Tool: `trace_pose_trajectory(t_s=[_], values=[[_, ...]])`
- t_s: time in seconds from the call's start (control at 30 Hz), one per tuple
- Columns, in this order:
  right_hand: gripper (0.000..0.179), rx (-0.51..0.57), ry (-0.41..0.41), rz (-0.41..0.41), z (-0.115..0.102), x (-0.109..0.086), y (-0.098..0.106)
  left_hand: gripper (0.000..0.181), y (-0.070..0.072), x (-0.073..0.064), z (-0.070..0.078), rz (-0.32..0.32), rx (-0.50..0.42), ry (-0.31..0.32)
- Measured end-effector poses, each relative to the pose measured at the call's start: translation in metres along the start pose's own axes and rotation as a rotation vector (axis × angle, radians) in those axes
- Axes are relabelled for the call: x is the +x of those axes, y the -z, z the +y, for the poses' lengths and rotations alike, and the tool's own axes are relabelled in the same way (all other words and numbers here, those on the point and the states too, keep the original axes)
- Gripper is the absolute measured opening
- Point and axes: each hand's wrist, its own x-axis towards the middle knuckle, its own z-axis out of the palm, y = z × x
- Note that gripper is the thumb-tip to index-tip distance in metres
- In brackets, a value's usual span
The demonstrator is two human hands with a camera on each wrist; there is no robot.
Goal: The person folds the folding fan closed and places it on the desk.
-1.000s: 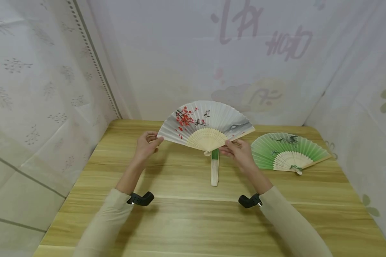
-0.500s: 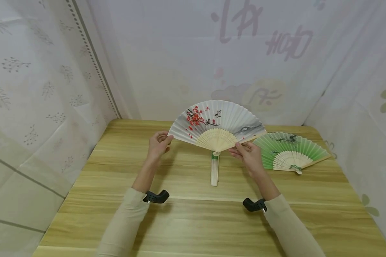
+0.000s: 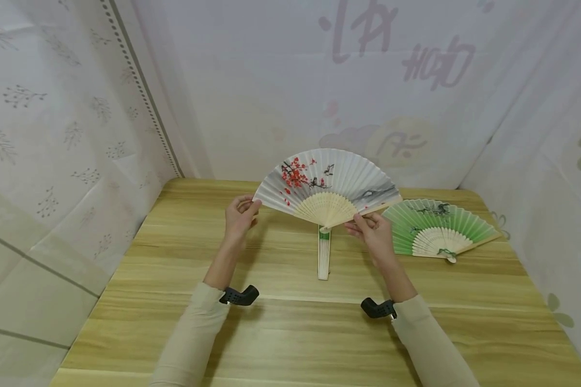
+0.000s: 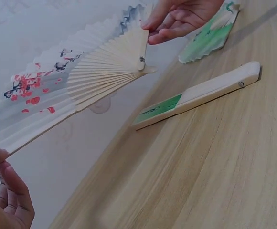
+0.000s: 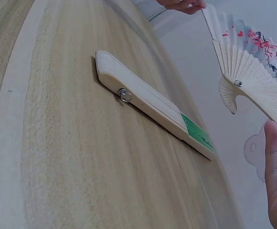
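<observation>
Spread wide above the table is a white folding fan (image 3: 339, 177) with red blossoms, small birds and pale bamboo ribs. My left hand (image 3: 239, 217) pinches its left corner between thumb and fingers. On the other side, my right hand (image 3: 375, 234) grips the right outer rib near the ribs' pivot. Below the pivot lies a closed green folding fan (image 3: 323, 258) on the table; in the left wrist view, its green end (image 4: 160, 109) shows apart from the raised fan. Just right of my right hand rests an opened green fan (image 3: 440, 228), its left edge partly covered.
The wooden table (image 3: 290, 344) ends at a back edge against a pale printed curtain (image 3: 252, 91). More curtain hangs along the left and right sides. Black wrist cameras (image 3: 239, 295) sit on both cuffs.
The white fan and both hands have shifted right over the first half second, then stay almost still. Both green fans keep their places on the table.
</observation>
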Motion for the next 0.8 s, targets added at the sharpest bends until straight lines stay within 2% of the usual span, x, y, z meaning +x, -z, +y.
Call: trace_pose_trajectory(t_s=[0.27, 0.57, 0.8], values=[[0.028, -0.016, 0.034, 0.006, -0.006, 0.004, -0.005, 0.033, -0.002, 0.001, 0.010, -0.031, 0.002, -0.019], [0.027, -0.092, 0.052, 0.014, -0.007, 0.006, -0.007, 0.036, -0.006, 0.005, 0.018, -0.071, 0.076, -0.062], [0.028, -0.124, 0.057, 0.011, -0.007, 0.007, -0.008, 0.029, -0.009, 0.006, 0.018, -0.053, 0.097, -0.095]])
